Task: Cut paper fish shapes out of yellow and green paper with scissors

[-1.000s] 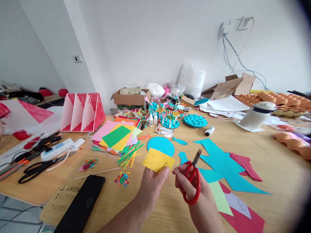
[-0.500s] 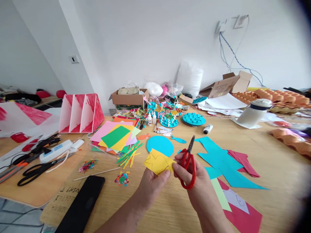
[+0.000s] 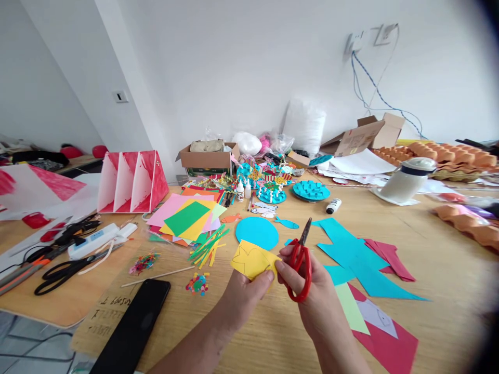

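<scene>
A piece of yellow paper (image 3: 249, 257) with a fish outline drawn on it is pinched in my left hand (image 3: 245, 291), thumb on top. My right hand (image 3: 307, 280) holds red-handled scissors (image 3: 300, 265), their blades together and pointing up and away from the paper. The thumb and fingertips of that hand also touch the paper's right edge. Just behind the paper lies a blue paper circle (image 3: 257, 232). Beyond it rest a small blue paper fish (image 3: 287, 223) and an orange one (image 3: 231, 218).
Blue paper offcuts (image 3: 354, 254) and a red sheet (image 3: 393, 337) lie to the right. On the left are a phone (image 3: 134, 327), black scissors (image 3: 62, 272), a power strip (image 3: 93, 241) and stacked coloured paper (image 3: 187, 218). Glue bottles (image 3: 240, 191) stand farther back.
The view has shifted slightly. My hands keep nearly the same pose, with the yellow paper tilted a little and the scissors still held upright.
</scene>
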The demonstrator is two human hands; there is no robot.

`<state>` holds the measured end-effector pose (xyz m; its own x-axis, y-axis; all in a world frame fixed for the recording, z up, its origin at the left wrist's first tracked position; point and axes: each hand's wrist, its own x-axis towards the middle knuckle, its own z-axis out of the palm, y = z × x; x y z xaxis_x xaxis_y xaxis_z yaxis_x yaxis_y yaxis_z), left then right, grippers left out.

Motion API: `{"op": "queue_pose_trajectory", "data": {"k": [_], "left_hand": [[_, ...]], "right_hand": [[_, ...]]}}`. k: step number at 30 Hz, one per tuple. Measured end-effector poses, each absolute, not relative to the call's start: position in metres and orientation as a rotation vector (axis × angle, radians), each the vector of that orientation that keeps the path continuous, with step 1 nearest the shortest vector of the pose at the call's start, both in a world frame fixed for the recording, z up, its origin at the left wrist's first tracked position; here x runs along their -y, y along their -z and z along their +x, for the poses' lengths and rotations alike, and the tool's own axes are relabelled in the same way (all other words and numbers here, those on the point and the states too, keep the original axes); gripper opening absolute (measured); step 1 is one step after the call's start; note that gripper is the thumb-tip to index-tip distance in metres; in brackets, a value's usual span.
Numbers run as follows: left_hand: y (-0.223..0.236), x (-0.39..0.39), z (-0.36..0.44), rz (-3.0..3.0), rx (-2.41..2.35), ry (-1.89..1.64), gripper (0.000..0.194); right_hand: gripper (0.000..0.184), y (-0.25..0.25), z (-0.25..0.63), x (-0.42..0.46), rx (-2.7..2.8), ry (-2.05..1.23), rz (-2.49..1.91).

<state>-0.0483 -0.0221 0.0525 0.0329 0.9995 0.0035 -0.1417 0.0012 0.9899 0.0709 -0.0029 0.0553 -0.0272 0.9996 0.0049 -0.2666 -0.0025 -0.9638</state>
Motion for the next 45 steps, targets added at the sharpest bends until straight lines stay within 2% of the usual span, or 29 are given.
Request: {"op": "queue_pose_trajectory", "data": {"k": [15,21,25,29,38,45], "left_hand": [[-0.072,0.021,-0.051,1.305,-1.116,-1.194,0.016],[-0.057,0.025,-0.055,1.08,-1.034,-1.14,0.021],[-0.049,0.024,-0.054,1.169,-0.986,-1.142,0.016],[-0.06,0.023,-0.056,1.229,-1.07,-1.172,0.01],[-0.067,0.019,-0.061,1.245,-1.059,-1.085,0.016],[-0.059,0.016,-0.062,1.077,-1.136,-1.294,0.012]], "right_hand": [[0.025,-0.064,0.07,0.011,1.208,-1.204,-1.103],[0.023,-0.057,0.071,0.008,1.272,-1.21,-1.07],[0.026,-0.054,0.07,0.007,1.24,-1.253,-1.055],[0.025,-0.052,0.069,0.007,1.25,-1.251,-1.071],[0.024,-0.055,0.071,0.003,1.324,-1.225,-1.105],[0.025,-0.059,0.071,0.019,1.338,-1.221,-1.125]]}}
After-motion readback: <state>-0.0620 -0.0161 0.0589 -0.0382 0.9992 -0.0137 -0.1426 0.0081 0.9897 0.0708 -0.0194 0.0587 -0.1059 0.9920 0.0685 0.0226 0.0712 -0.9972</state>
